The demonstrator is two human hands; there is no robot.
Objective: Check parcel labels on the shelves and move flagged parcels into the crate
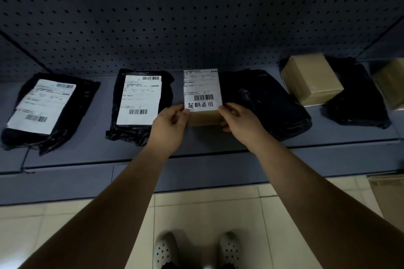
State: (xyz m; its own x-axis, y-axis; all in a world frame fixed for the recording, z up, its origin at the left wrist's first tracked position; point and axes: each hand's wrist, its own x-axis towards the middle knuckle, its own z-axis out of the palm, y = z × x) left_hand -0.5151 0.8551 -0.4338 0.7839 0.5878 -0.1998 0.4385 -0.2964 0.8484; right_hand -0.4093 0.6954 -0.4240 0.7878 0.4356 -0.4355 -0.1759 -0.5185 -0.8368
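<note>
Head view: both hands grasp a small box (204, 117) on the shelf (87, 150), left hand (169, 123) and right hand (237, 119) pinching its label's (202, 91) near corners; handwriting marks the label.

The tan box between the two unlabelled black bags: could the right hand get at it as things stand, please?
Probably yes, once freed: the right hand grips the labelled box together with the left hand. The tan box lies uncovered, with bare shelf in front of it.
</note>
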